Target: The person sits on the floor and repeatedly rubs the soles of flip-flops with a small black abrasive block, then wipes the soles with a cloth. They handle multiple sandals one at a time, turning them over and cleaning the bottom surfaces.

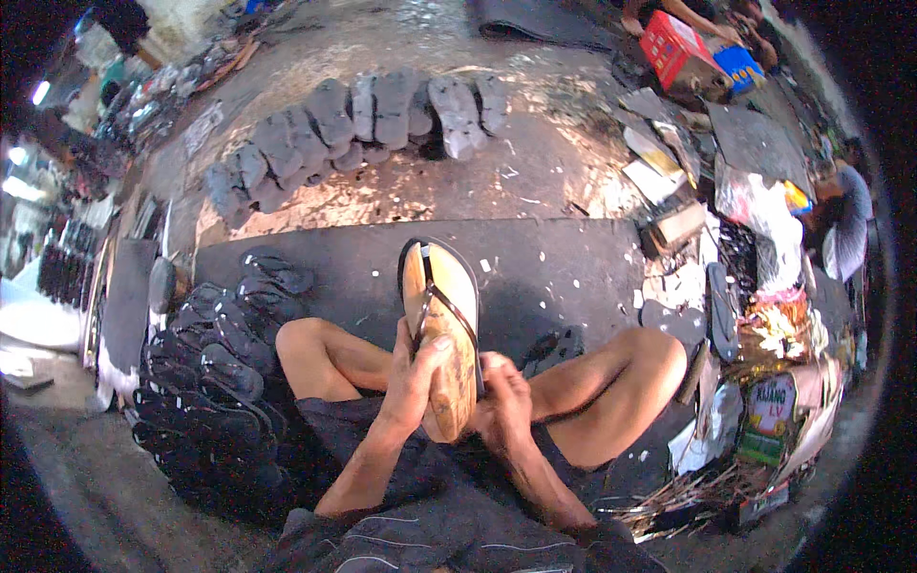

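Note:
A black flip-flop [456, 314] is held upright in front of me, toe end pointing away. A tan, foot-shaped last [447, 272] lies against its sole, under the thin dark straps. My left hand [413, 384] wraps round the left side, with the thumb pressed on the tan surface. At the right edge near the heel, my right hand [504, 399] is closed with curled fingers. What those fingers grip, if anything, is hidden. Between my bent legs, both forearms reach in from the lower edge.
Dark flip-flops [229, 329] are heaped on my left. Grey sole pieces [330, 115] stand in a row beyond the dark mat [353, 250]. To the right lie scraps, plastic bags [776, 244] and a tin [767, 420]. A red box [671, 48] and another person [848, 220] are farther off.

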`<state>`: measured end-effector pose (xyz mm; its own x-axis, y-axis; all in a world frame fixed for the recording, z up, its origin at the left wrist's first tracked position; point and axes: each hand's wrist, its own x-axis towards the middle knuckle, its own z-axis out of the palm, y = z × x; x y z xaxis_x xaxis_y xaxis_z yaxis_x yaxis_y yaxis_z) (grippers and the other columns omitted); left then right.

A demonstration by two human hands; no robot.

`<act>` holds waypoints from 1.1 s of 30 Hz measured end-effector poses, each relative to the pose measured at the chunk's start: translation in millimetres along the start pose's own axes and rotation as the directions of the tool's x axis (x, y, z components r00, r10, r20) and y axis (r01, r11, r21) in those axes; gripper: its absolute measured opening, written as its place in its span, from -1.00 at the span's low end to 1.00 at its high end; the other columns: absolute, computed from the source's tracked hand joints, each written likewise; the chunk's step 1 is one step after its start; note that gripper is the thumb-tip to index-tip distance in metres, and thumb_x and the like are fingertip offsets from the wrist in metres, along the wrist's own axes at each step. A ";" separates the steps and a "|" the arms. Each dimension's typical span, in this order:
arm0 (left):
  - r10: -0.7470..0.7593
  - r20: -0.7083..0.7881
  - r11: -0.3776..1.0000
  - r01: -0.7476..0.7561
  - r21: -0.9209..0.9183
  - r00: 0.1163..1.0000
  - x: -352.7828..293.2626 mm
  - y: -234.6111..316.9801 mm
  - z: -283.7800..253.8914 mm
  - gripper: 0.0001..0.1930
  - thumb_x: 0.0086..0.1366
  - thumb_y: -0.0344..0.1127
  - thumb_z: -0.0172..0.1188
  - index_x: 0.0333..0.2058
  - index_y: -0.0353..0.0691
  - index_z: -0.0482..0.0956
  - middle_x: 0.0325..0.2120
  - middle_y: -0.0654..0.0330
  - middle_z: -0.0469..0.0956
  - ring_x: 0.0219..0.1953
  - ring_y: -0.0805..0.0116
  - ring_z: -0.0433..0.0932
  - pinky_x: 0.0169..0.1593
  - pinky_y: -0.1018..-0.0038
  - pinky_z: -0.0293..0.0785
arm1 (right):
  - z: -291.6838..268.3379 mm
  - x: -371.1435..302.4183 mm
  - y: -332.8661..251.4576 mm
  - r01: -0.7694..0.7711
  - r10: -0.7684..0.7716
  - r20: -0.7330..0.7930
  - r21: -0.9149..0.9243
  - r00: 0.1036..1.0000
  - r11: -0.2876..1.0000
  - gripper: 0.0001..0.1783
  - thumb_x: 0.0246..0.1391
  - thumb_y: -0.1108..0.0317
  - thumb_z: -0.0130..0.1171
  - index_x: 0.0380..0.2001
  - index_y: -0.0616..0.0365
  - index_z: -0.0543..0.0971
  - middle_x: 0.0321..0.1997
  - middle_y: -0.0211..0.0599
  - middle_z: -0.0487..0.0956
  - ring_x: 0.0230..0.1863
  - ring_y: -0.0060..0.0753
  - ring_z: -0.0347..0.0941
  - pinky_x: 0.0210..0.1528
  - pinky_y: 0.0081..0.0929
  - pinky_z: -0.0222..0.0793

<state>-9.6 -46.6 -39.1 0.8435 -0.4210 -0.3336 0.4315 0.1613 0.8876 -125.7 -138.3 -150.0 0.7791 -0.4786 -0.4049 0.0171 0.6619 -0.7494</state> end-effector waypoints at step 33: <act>0.218 0.822 0.906 -0.422 0.030 0.527 -13.8 -118.3 -92.8 -0.67 0.64 -0.05 0.06 -0.20 -0.19 0.57 -0.48 0.40 0.49 -0.50 0.55 0.46 -0.47 0.60 0.34 | 67.8 -33.9 -130.5 0.341 -0.068 0.561 -0.398 0.825 0.851 0.40 -0.13 0.35 0.50 0.62 0.12 -0.23 0.54 0.02 0.13 0.52 0.01 0.20 0.51 -0.01 0.22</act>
<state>-42.6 22.9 -169.0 0.2758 -0.9199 0.2788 0.0257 0.2970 0.9545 -111.9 -169.3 -2.9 0.9931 -0.1166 0.0110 0.0309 0.1702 -0.9849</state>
